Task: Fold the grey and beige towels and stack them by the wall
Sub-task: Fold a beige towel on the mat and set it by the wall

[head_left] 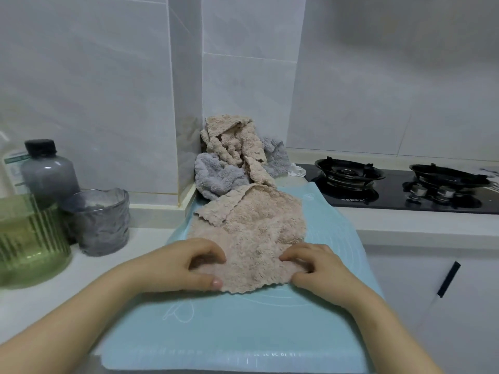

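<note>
A beige towel [253, 228] lies spread and rumpled on the light blue mat [243, 327], one far corner folded over. My left hand [189, 263] pinches its near left edge, fingers curled, thumb at the hem. My right hand [316, 268] grips the near right edge the same way. Behind it, against the wall corner, a heap holds another beige towel [235, 141] draped over a grey towel [216, 176]; more grey cloth [275, 155] shows at the heap's right.
At the left stand a green ribbed glass container [29, 238], a grey glass cup [100, 220] and a dark-capped bottle [48, 171]. A black gas hob [399, 187] with two burners lies to the right. A white cabinet front with a black handle [448, 279] drops below the counter edge.
</note>
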The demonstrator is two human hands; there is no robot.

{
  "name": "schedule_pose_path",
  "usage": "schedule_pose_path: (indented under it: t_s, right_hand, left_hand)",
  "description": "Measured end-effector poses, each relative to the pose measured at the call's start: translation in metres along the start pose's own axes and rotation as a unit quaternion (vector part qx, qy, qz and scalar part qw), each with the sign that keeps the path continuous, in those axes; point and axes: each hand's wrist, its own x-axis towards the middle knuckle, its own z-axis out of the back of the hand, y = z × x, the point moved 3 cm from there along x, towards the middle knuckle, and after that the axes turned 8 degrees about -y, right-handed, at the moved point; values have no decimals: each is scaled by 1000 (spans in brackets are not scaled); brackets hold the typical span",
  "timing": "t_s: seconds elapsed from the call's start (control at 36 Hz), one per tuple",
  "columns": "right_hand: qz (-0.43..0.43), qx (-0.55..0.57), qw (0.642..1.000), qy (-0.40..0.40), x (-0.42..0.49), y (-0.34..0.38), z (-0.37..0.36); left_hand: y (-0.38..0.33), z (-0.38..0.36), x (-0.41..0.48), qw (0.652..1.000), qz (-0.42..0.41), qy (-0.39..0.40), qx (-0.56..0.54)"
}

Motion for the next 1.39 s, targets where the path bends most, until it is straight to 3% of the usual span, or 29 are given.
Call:
schedule_pose_path:
  t_s: [0.06,0.31,0.56,0.69,0.83,0.89,0.94,1.0,1.08,1.28,1.39]
  right_hand:
    - [5,16,1000,-27,1,-2,-1]
    - [15,-1,991,-136,-4,-1,3]
    - [-53,177,964,-192,-14,2,15]
    - [-55,149,977,-144,-19,7,25]
    - [-86,122,989,-3,-22,6,32]
    - [-100,116,988,27,-20,7,34]
    - [-111,118,986,37,-17,11,38]
    - [-123,148,981,36,-13,14,42]
    - [-143,160,977,9,0,15,46]
    - [-157,118,978,-68,40,12,28]
    - [-182,76,971,-139,51,0,10]
  left_hand:
    - [1,-5,-5,1000,-31,-4,4]
    - [3,-9,-6,983,-52,-169,55]
    - [-1,-3,-9,971,-40,-234,24]
    - [-11,11,-12,983,-59,-174,-14]
    - [-16,18,-14,999,-18,15,-47]
    - [-17,21,-12,992,23,67,-105]
    - [-19,24,-9,984,77,60,-148]
    - [-20,27,0,988,103,-16,-112]
    - [-14,30,21,986,96,-122,64]
    - [-5,17,52,938,107,-83,319]
    - [-2,11,58,908,85,-115,395]
